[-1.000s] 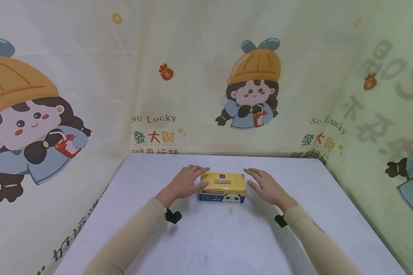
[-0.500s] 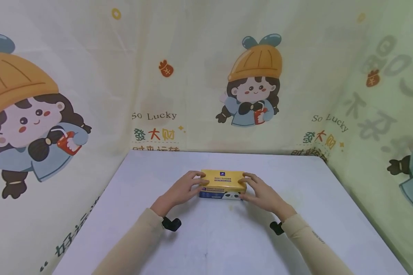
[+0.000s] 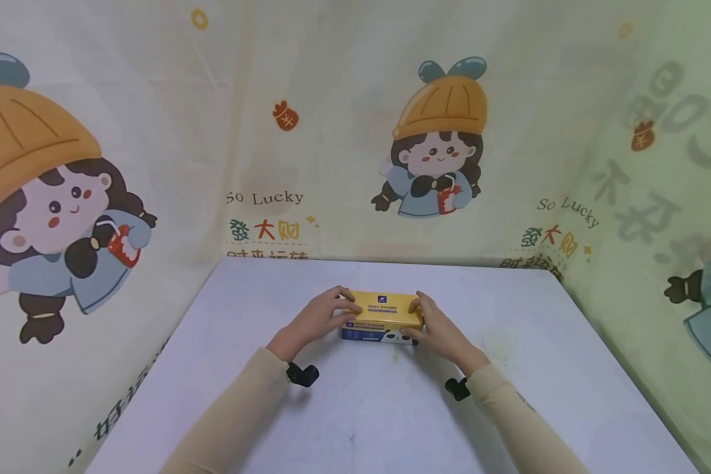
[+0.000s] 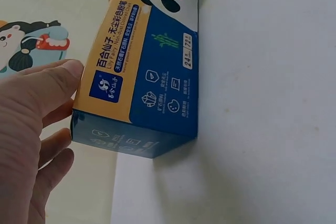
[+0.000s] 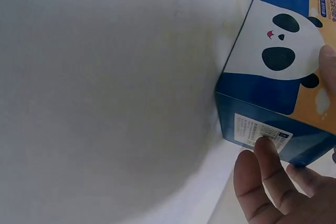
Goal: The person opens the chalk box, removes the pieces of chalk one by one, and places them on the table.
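Note:
A yellow and blue chalk box (image 3: pixel 385 308) with a panda print lies on the white table, yellow lid up. At its left end, my left hand (image 3: pixel 314 319) holds the upper edge with bent fingers. In the left wrist view, the thumb of that hand (image 4: pixel 26 108) touches the box (image 4: pixel 163 66) at its yellow edge. My right hand (image 3: pixel 447 332) grips the other end, fingers over the lid's edge. The right wrist view has this hand (image 5: pixel 289 192) with its thumb on the front of the box (image 5: pixel 273 51) and fingertips against the labelled end.
The white table (image 3: pixel 355 408) extends around the box on all sides. Behind it and at both sides hangs a pale cloth (image 3: pixel 343 131) with cartoon figures and lettering.
Both hands have come in from beside the box and now hold its two ends. The right hand has moved left. The box has barely shifted.

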Demonstrator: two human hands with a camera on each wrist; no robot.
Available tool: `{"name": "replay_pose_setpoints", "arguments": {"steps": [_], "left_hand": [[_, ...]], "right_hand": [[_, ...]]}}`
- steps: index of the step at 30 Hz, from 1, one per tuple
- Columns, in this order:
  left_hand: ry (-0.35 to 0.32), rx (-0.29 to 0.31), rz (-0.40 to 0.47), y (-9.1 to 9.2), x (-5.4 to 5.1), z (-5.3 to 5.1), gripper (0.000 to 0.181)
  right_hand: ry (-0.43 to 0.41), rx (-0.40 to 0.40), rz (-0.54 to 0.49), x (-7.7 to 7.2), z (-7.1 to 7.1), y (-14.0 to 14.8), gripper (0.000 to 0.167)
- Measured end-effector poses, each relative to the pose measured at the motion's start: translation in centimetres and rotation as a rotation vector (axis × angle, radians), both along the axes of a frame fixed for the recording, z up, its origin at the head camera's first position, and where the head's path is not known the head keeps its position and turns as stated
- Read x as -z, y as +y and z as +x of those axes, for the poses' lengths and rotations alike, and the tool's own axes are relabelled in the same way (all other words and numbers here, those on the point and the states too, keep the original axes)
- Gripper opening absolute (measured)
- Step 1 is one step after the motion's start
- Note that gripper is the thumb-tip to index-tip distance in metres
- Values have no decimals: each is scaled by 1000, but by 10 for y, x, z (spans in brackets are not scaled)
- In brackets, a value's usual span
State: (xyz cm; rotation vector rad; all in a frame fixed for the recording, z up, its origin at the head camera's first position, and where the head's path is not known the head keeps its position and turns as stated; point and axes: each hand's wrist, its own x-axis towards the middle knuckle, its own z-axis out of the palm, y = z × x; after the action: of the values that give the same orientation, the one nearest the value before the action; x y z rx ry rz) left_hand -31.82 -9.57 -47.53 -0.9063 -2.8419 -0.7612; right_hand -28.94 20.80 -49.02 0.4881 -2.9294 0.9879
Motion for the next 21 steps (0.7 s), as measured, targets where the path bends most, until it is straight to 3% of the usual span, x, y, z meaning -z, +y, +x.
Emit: {"name": "replay_pose_setpoints", "arguments": {"steps": [7, 12, 14, 17, 21], "left_hand": [[10, 6, -77, 3, -9, -3, 22], [50, 14, -158, 4, -15, -4, 32], [68, 18, -200, 6, -17, -5, 36], [76, 23, -258, 9, -21, -6, 41], [22, 7, -287, 12, -23, -6, 53]], "right_hand": [[-76, 15, -50, 3, 1, 3, 47], [-92, 26, -80, 3, 0, 4, 50], [-107, 33, -87, 3, -1, 5, 61], [-126, 55, -79, 3, -1, 6, 90], [-149, 88, -89, 4, 1, 8, 115]]}}
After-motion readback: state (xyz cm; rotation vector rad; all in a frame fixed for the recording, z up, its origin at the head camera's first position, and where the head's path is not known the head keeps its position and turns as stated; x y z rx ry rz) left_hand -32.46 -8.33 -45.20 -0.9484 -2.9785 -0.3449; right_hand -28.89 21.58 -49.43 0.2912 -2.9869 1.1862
